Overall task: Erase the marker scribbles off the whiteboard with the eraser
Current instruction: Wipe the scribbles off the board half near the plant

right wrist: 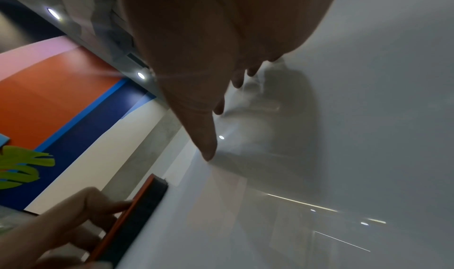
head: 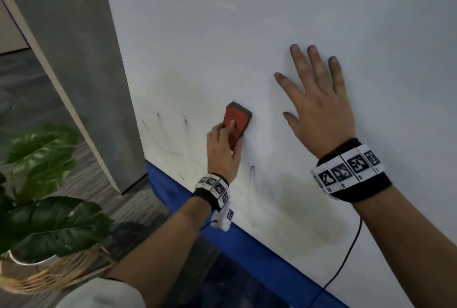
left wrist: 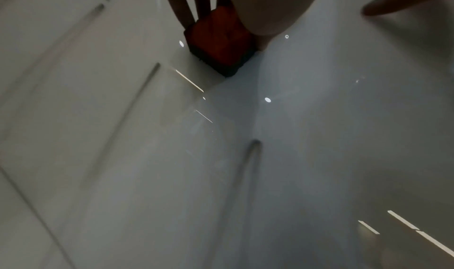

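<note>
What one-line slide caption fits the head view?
Left hand presses the red eraser on the whiteboard among faint marker strokes; right hand lies flat beside it.

There are no words or numbers to read anywhere. The black marks on the whiteboard beside the left hand are only scribbles, not letters. The bands just behind each hand carry black-and-white square patterns, like little puzzle codes, but these hold no letters. The eraser shows no label or brand.
</note>
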The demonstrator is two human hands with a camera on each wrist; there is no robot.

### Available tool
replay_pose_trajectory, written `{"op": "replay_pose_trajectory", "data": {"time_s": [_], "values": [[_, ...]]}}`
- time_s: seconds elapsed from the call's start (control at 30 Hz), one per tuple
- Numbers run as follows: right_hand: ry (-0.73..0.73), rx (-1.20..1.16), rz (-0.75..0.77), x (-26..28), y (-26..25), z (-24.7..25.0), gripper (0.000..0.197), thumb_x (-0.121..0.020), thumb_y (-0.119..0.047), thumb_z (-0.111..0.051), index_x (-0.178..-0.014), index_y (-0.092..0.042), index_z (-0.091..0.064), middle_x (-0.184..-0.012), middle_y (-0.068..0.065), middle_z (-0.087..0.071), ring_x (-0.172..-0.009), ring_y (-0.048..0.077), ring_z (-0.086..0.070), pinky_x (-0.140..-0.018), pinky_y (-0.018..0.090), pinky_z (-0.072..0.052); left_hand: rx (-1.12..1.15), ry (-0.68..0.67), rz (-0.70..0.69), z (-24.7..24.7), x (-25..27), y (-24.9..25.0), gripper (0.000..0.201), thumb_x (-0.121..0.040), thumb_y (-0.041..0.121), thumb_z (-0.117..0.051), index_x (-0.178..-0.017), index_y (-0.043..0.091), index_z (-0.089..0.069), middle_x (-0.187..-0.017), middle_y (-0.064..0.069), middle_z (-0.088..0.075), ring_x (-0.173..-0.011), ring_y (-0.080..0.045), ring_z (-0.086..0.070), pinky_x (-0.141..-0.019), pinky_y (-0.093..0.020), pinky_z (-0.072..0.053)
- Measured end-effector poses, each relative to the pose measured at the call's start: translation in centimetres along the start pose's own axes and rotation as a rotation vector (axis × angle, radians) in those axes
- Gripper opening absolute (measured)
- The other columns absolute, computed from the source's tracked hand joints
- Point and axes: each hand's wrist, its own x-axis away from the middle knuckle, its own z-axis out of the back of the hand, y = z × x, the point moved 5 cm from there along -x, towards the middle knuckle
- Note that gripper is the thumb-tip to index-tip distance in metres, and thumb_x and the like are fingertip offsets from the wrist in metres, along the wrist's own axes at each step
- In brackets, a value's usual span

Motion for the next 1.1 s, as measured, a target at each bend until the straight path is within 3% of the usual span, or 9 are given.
{"op": "replay_pose_trajectory", "data": {"time_s": [0.13, 0.23, 0.3, 0.43, 0.57, 0.7, 0.8, 0.93, 1.1], "values": [[-0.025, -0.017, -0.001, 1.8, 0.9, -0.1, 0.081, -0.084, -0.028, -0.077, -0.154, -0.02, -0.038, -0.17, 0.013, -0.001, -0.157, 0.034, -0.003, -0.127, 0.053, -0.004, 0.047, 0.165, 0.35, 3.5, -5.8, -6.5, 0.047, -0.094, 0.017, -0.064, -0.137, 0.006, -0.049, -0.127, -0.017, -0.056, -0.114, -0.036, -0.057, -0.1, -0.045, -0.049], [-0.049, -0.019, -0.007, 4.4, 1.1, -0.7, 0.082, -0.083, -0.023, -0.078, -0.155, -0.02, -0.038, -0.17, 0.012, -0.001, -0.157, 0.033, -0.003, -0.127, 0.053, -0.005, 0.073, 0.224, 0.651, 6.3, -8.7, -11.5, 0.045, -0.095, 0.01, -0.06, -0.137, 0.007, -0.044, -0.13, -0.017, -0.061, -0.115, -0.038, -0.063, -0.099, -0.039, -0.05], [-0.071, -0.012, 0.0, 6.0, 1.5, -1.0, 0.084, -0.083, -0.022, -0.078, -0.156, -0.02, -0.037, -0.17, 0.012, -0.001, -0.157, 0.033, -0.005, -0.127, 0.052, -0.007, 0.061, 0.22, 0.724, 7.1, -9.2, -12.6, 0.045, -0.095, 0.007, -0.06, -0.136, 0.009, -0.043, -0.129, -0.017, -0.063, -0.116, -0.036, -0.064, -0.099, -0.037, -0.048], [-0.091, 0.004, -0.003, 7.8, 2.1, -1.5, 0.084, -0.082, -0.019, -0.078, -0.156, -0.021, -0.037, -0.171, 0.011, -0.001, -0.157, 0.032, -0.006, -0.127, 0.051, -0.007, 0.1, 0.236, 0.64, 4.8, -6.1, -8.3, 0.038, -0.095, 0.005, -0.061, -0.129, 0.009, -0.046, -0.127, -0.013, -0.06, -0.113, -0.029, -0.062, -0.092, -0.026, -0.042], [-0.062, -0.006, -0.009, 8.2, 1.8, -1.8, 0.079, -0.082, -0.011, -0.074, -0.153, -0.021, -0.041, -0.17, 0.011, -0.005, -0.157, 0.031, -0.008, -0.127, 0.05, -0.004, 0.153, 0.09, 0.43, 0.8, 0.7, -2.9, 0.036, -0.09, 0.003, -0.067, -0.121, 0.012, -0.051, -0.117, -0.009, -0.059, -0.104, -0.024, -0.059, -0.097, -0.04, -0.051], [-0.032, -0.03, -0.037, 8.7, 1.4, -1.9, 0.078, -0.082, -0.01, -0.074, -0.152, -0.02, -0.042, -0.17, 0.011, -0.006, -0.157, 0.032, -0.006, -0.127, 0.05, 0.0, 0.053, -0.119, 0.26, -2.1, 7.3, 1.3, 0.04, -0.093, 0.015, -0.071, -0.129, 0.012, -0.052, -0.119, -0.005, -0.056, -0.105, -0.023, -0.056, -0.096, -0.04, -0.052], [-0.032, -0.045, -0.03, 9.1, 1.6, -2.0, 0.076, -0.082, -0.009, -0.073, -0.151, -0.02, -0.043, -0.17, 0.012, -0.006, -0.157, 0.033, -0.007, -0.127, 0.049, -0.001, 0.122, -0.062, 0.249, -1.6, 5.8, 2.7, 0.038, -0.095, 0.02, -0.069, -0.127, 0.012, -0.049, -0.117, -0.005, -0.056, -0.1, -0.022, -0.059, -0.091, -0.046, -0.054], [-0.053, -0.031, -0.022, 10.0, 2.0, -2.3, 0.074, -0.084, -0.012, -0.072, -0.151, -0.021, -0.043, -0.17, 0.012, -0.004, -0.157, 0.032, -0.006, -0.127, 0.05, -0.004, 0.268, 0.117, 0.333, -0.9, 0.9, 3.1, 0.051, -0.094, 0.035, -0.067, -0.137, 0.019, -0.044, -0.124, 0.0, -0.053, -0.108, -0.018, -0.062, -0.091, -0.043, -0.058], [-0.092, -0.024, -0.066, 13.1, 1.9, -3.6, 0.08, -0.083, -0.014, -0.074, -0.154, -0.022, -0.038, -0.17, 0.011, -0.003, -0.157, 0.032, -0.004, -0.127, 0.05, 0.001, 0.317, 0.103, 0.572, -6.4, 8.8, 0.9, 0.052, -0.097, 0.022, -0.066, -0.141, 0.009, -0.041, -0.128, -0.002, -0.05, -0.116, -0.022, -0.059, -0.101, -0.037, -0.054]]}}
